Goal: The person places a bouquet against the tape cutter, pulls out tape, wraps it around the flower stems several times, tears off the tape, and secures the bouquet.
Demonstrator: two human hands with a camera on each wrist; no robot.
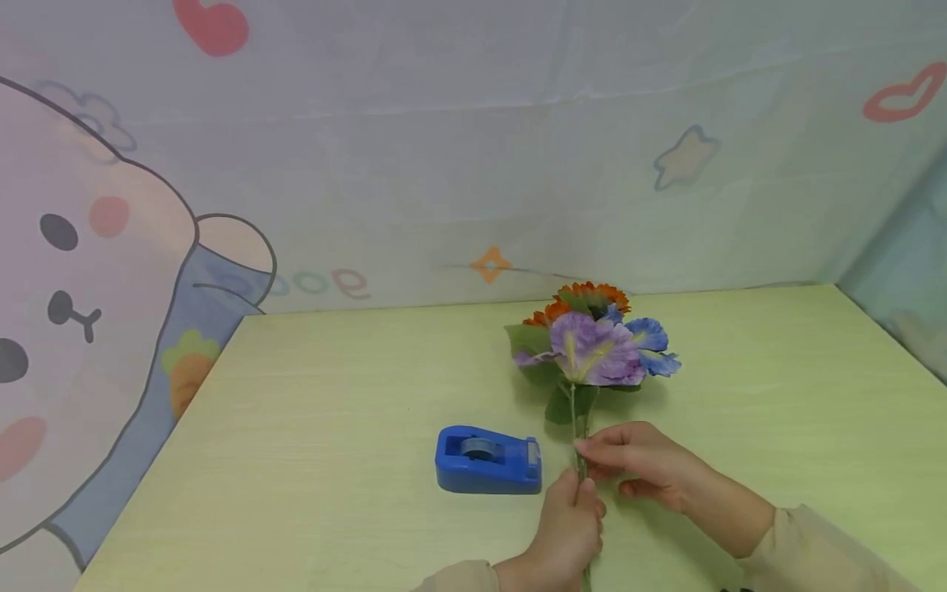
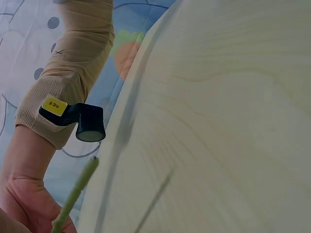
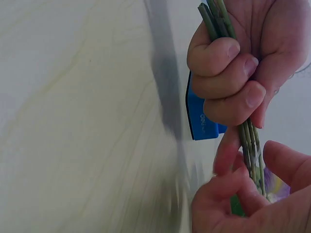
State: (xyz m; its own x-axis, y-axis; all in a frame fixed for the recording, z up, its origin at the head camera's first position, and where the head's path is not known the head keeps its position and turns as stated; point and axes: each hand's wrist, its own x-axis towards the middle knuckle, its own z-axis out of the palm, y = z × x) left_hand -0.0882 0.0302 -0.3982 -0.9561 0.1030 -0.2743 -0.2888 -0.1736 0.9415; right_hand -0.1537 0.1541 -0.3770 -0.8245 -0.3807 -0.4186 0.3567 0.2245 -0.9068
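A bunch of artificial flowers, with a purple bloom (image 1: 595,349), a blue bloom (image 1: 651,345) and orange blooms (image 1: 599,296), stands over the table with its heads pointing away. My left hand (image 1: 565,522) grips the green stems (image 3: 250,141) low down, fingers curled round them. Just above it, my right hand (image 1: 651,464) pinches the stems between thumb and fingers. In the right wrist view, cut stem ends (image 3: 209,22) stick out past the left fist. A single stem (image 2: 75,194) shows in the left wrist view, where most of the left hand is hidden.
A blue tape dispenser (image 1: 488,464) with a roll of tape sits on the pale table (image 1: 296,427), just left of the hands. Behind the table hangs a printed cloth (image 1: 414,164). A small black camera (image 2: 90,121) is strapped over a beige sleeve.
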